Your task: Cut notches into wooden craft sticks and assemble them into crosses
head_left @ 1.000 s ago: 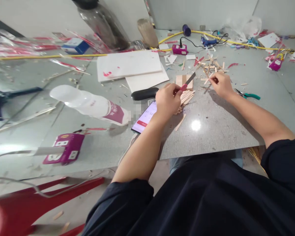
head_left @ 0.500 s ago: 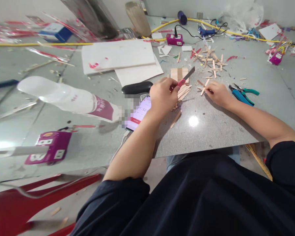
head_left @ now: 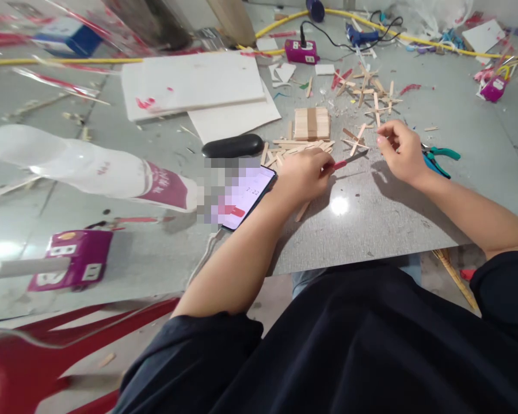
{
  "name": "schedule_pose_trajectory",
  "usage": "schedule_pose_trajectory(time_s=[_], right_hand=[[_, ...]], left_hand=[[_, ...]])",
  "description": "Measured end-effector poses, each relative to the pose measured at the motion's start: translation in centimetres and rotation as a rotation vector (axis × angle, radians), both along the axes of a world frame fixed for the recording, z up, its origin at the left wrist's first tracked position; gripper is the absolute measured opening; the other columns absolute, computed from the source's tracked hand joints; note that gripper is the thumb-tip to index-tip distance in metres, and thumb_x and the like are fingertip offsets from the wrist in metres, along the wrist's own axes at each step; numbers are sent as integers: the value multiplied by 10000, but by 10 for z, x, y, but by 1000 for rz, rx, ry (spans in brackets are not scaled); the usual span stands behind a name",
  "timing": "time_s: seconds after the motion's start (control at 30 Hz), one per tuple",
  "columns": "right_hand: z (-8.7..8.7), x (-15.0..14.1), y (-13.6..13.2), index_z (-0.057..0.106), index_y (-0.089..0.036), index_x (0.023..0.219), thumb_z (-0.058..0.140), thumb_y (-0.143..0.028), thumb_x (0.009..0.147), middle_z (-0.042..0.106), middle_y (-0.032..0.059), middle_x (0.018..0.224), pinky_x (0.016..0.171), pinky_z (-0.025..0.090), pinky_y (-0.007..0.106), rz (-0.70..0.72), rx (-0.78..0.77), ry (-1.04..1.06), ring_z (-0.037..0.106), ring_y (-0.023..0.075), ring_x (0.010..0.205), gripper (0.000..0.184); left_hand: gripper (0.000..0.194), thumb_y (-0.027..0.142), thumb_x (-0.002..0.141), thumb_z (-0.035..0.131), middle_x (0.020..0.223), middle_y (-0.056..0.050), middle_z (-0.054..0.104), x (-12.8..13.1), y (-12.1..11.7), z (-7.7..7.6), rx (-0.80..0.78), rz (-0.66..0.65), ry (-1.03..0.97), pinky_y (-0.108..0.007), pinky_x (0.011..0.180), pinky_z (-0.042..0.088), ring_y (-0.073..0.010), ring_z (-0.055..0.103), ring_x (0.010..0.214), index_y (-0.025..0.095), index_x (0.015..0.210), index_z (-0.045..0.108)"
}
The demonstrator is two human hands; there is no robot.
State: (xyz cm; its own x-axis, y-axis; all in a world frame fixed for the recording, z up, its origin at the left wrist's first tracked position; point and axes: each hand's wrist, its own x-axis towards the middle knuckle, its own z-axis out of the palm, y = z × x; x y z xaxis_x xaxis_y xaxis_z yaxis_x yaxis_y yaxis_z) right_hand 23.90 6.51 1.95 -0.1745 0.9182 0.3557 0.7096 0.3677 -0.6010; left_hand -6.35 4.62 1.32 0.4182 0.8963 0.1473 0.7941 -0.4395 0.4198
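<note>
My left hand [head_left: 307,172] is closed around the red handle of a knife [head_left: 340,165], whose dark blade points right, low over the table. Just beyond the blade tip lies a small crossed piece of wooden craft sticks [head_left: 359,138]. My right hand [head_left: 397,150] is raised to the right of it, fingers curled and thumb apart, with nothing visible between them. Loose craft sticks [head_left: 300,147] lie beyond my left hand, below a banded stack of sticks [head_left: 322,123]. Several star-shaped stick pieces [head_left: 365,86] sit farther back.
Left of my left hand are a phone [head_left: 254,192], a black case [head_left: 233,146] and a white bottle [head_left: 125,175]. Teal-handled pliers [head_left: 444,153] lie beside my right wrist. A blue glue gun [head_left: 360,35], purple power socket [head_left: 301,52] and white foam boards [head_left: 194,83] are behind.
My right hand has let go of the crossed sticks and moved right and up. The knife in my left hand has swung down and right, close to the crossed sticks.
</note>
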Motion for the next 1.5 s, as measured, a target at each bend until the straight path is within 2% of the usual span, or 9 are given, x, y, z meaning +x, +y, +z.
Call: schedule_pose_trajectory(time_s=[0.17, 0.37, 0.57, 0.7, 0.87, 1.07, 1.2, 1.33, 1.5], right_hand=[[-8, 6, -31, 735, -302, 1144, 557, -560, 1148, 758, 75, 973, 815, 589, 485, 76, 218, 98, 689, 256, 813, 313], [-10, 21, -39, 705, -295, 848, 746, -540, 1029, 685, 26, 750, 792, 536, 479, 236, 95, 25, 629, 231, 729, 308], [-17, 23, -29, 802, -294, 1003, 707, -588, 1119, 843, 74, 902, 714, 666, 450, 387, -370, 107, 778, 267, 791, 330], [-19, 26, -27, 804, -302, 1374, 752, -551, 1101, 799, 175, 1538, 1110, 698, 624, 75, -65, 53, 768, 397, 1402, 373], [-21, 36, -16, 813, -292, 1205, 690, -599, 1138, 865, 143, 1233, 1031, 737, 609, 211, -342, 85, 838, 367, 1201, 338], [-14, 34, -25, 781, -287, 1472, 593, -691, 1176, 715, 200, 1719, 1378, 540, 749, 322, 69, -162, 655, 441, 1645, 536], [-15, 0, -66, 698, -189, 1672, 504, -803, 1204, 687, 252, 1793, 1391, 526, 765, 618, -75, -277, 656, 457, 1675, 796], [-27, -36, -110, 325, 8, 1930, 511, -1029, 1077, 187, 365, 2037, 1555, 208, 788, 655, -328, -441, 148, 531, 1943, 1356], [-36, -62, -150, 211, -19, 1970, 518, -973, 1111, 40, 300, 2065, 1580, 72, 766, 649, -386, -483, -4, 477, 1963, 1319]], left_hand=[[169, 329, 1071, 706, 1184, -103, 890, 10, -7, -9, -80, -55, 61, -444, 926, 554, -313, 802, 1084, 270, 1128, 855], [133, 393, 1083, 759, 1044, -76, 879, 10, -9, -13, -123, 23, -22, -437, 871, 552, -288, 766, 963, 289, 1050, 834], [157, 416, 1103, 763, 1027, -77, 863, 2, -10, -11, -66, 120, -91, -432, 880, 555, -274, 742, 935, 281, 1055, 828], [146, 414, 1096, 750, 1056, -71, 864, -1, -11, -8, -30, 121, -111, -459, 904, 558, -301, 774, 981, 287, 1056, 810], [119, 429, 1087, 725, 1088, -76, 879, -3, -11, -2, 1, 116, -114, -540, 896, 566, -351, 768, 974, 344, 1046, 797], [159, 457, 1087, 753, 1016, -62, 864, -8, -10, 9, 28, 118, -170, -520, 928, 573, -316, 745, 938, 327, 1021, 816], [236, 478, 1115, 799, 1060, -70, 855, -9, -6, 18, 13, 237, -165, -486, 1038, 580, -270, 727, 978, 252, 1045, 804], [290, 489, 1146, 811, 1112, -56, 877, -9, -1, 23, 46, 260, -160, -429, 1035, 584, -223, 714, 962, 201, 1124, 837], [136, 289, 1108, 860, 1083, -50, 876, -10, 3, 27, 61, 100, -141, -387, 998, 593, -201, 729, 958, 158, 1144, 856]])
